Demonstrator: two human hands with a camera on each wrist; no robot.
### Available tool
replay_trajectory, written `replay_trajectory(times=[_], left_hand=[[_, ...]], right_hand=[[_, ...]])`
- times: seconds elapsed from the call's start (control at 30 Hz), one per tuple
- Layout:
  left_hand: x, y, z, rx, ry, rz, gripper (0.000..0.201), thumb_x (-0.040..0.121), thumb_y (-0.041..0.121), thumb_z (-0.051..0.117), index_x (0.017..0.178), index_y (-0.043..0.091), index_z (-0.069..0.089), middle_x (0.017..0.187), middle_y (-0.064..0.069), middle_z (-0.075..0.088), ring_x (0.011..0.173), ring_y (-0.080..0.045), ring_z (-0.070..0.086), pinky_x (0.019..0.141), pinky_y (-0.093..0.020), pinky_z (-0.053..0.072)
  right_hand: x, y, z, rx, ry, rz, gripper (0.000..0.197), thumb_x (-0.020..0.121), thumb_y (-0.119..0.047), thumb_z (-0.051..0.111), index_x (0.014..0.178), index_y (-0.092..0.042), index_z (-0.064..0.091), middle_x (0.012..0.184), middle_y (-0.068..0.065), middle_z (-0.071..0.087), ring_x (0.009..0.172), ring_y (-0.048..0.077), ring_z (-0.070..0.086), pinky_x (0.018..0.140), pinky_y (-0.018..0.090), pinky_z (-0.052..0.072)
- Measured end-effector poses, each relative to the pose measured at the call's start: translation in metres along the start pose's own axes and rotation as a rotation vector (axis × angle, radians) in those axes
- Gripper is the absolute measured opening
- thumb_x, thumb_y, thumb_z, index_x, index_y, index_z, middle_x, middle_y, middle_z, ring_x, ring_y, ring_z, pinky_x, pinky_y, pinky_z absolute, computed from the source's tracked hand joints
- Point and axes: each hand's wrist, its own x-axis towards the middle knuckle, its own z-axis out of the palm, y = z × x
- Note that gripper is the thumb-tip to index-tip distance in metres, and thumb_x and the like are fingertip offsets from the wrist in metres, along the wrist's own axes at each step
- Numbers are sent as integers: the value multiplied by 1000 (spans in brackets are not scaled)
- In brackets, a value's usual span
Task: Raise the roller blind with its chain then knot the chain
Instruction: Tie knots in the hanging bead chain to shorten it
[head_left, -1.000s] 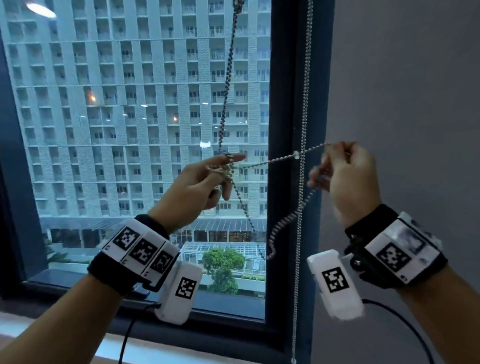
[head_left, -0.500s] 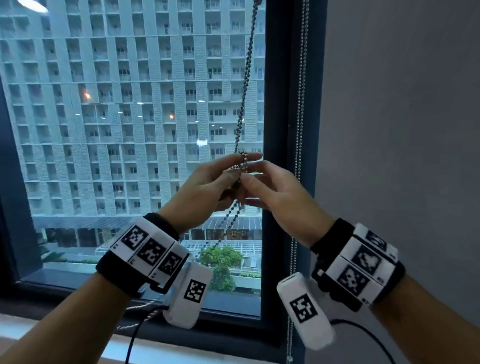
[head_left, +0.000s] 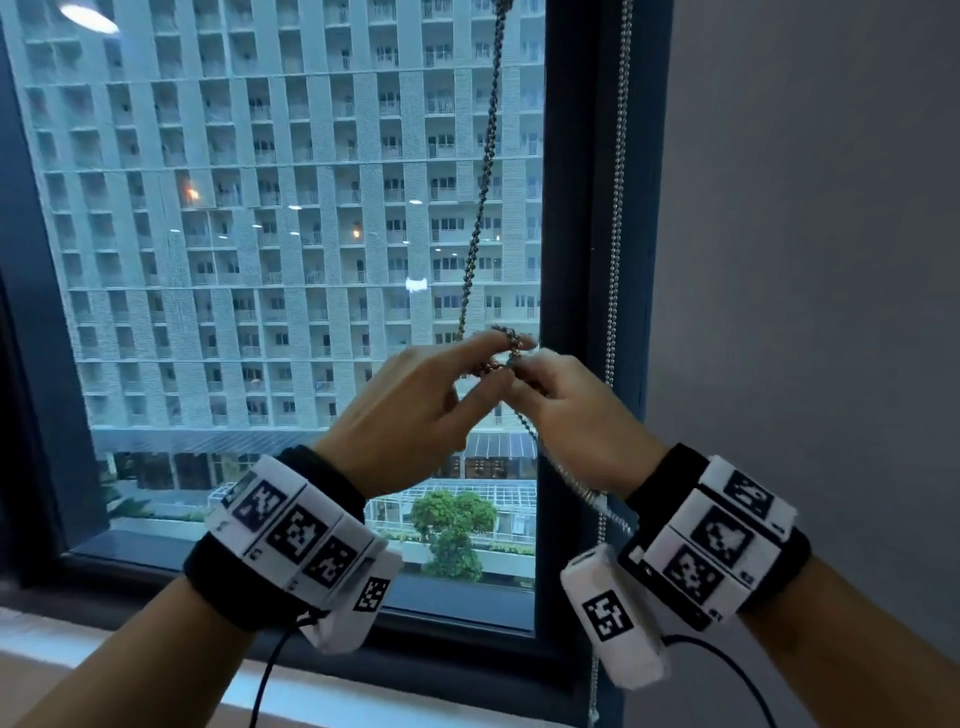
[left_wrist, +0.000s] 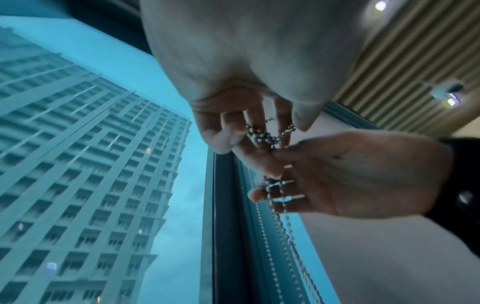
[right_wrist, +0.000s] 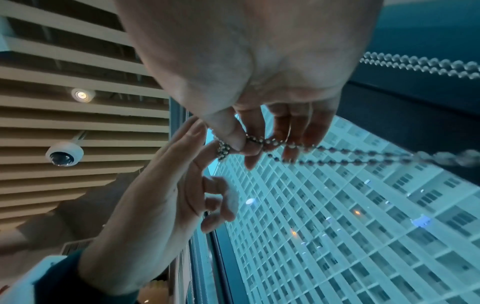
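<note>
A metal bead chain (head_left: 480, 197) hangs slanted in front of the window glass (head_left: 260, 260), down to my two hands at chest height. Its beads bunch into a small loop (head_left: 496, 364) between my fingertips. My left hand (head_left: 493, 364) holds that loop, a turn of chain lying over its index finger (head_left: 511, 340). My right hand (head_left: 524, 371) pinches the chain between thumb and index (right_wrist: 244, 142) right beside the loop (right_wrist: 223, 150). Slack strands (left_wrist: 280, 189) cross my right fingers and trail down. No blind covers the glass in the head view.
A second bead chain (head_left: 615, 208) hangs straight down along the dark window frame (head_left: 576, 208), just right of my hands. A grey wall (head_left: 805, 260) stands to the right. The sill (head_left: 156, 649) runs below. A dome camera (right_wrist: 63, 154) sits on the slatted ceiling.
My right hand came in from the right, where it pulled the chain's tail sideways, and now meets my left hand at the loop. The left hand stayed at about the same place.
</note>
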Motion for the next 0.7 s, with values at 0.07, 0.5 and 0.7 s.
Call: replay_trajectory(times=[0.07,0.5,0.7], left_hand=[[1,-2,2,43,2,54,32,98,42,45,123,26,57,111,8,65,54,-10,67,59,-34,55],[5,-23,-21,-955,337,-413,20,95,14,46,77,10,54,78,0,70,44,-11,48,45,-24,38],[9,-21,-14,-773,231,-398,27,93,5,51,120,9,52,112,-12,66,88,-25,67,71,-34,53]], right_hand=[[1,-3,-2,18,21,-44,20,98,-28,47,99,-30,66,98,24,68,92,50,61,84,63,49],[-14,8,-15,-51,-69,70,28,97,-19,48,71,-10,56,46,-14,39,44,5,30,50,25,28],[-31,-3,-1,-368,-532,280,34,101,-31,41,69,-29,51,63,-8,49,52,8,44,55,26,41]])
